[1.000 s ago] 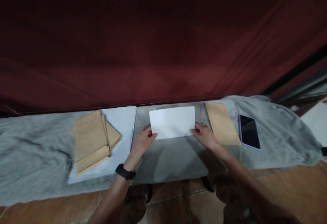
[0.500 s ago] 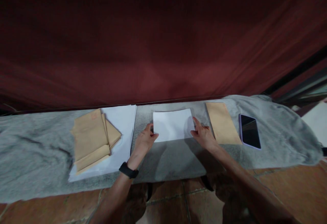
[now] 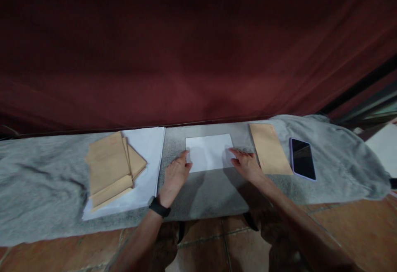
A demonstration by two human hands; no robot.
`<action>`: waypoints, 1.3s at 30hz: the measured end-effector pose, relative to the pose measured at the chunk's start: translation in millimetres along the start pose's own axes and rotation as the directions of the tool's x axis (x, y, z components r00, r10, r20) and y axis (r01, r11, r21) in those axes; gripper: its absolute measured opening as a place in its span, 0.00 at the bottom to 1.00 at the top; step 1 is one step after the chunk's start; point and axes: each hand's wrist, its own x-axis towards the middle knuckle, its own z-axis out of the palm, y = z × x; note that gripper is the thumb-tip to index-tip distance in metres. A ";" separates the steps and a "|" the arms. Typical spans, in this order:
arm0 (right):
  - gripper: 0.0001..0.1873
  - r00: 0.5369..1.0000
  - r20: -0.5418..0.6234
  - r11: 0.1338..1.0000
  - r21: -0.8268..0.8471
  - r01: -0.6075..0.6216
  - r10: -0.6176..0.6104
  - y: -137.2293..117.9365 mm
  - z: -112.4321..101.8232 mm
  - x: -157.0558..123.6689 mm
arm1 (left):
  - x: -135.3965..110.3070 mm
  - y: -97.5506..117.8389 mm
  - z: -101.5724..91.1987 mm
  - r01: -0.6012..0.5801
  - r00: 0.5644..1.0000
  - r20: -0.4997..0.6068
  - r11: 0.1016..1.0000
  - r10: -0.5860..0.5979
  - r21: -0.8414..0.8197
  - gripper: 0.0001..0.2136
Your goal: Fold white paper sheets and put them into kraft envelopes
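Note:
A folded white paper (image 3: 209, 151) lies flat on the grey table (image 3: 201, 189) in front of me. My left hand (image 3: 174, 174), with a black band on its wrist, rests at the paper's left edge, fingers stretched and touching it. At the right edge my right hand (image 3: 245, 165) presses its extended fingers flat on the sheet. Neither hand holds anything.
A pile of brown envelopes (image 3: 112, 165) lies on white sheets (image 3: 148, 156) to the left. One brown envelope (image 3: 269, 148) and a dark phone (image 3: 302, 158) lie to the right on a grey cloth (image 3: 341, 160). A dark red curtain (image 3: 198, 56) hangs behind the table.
The white paper has become narrower, folded in from its sides. Both hands shifted from gripping its lower corners to pressing flat on its edges.

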 end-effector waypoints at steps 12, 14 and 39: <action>0.20 0.992 -0.122 0.993 -0.114 -0.008 -0.006 -12.4 -10.2 -8.1 | -11.9 37.6 48.7 -0.468 0.802 -0.342 0.871 0.489 0.148 0.24; 0.19 0.988 -0.151 0.990 -0.139 -0.009 -0.013 -16.6 -11.2 -9.8 | -12.5 48.5 60.1 -0.485 0.802 -0.326 0.864 0.501 0.134 0.24; 0.31 0.954 -0.218 0.969 0.093 0.229 -0.205 -64.1 46.9 27.5 | -21.3 62.3 76.6 -0.564 0.775 -0.264 0.817 0.574 0.120 0.30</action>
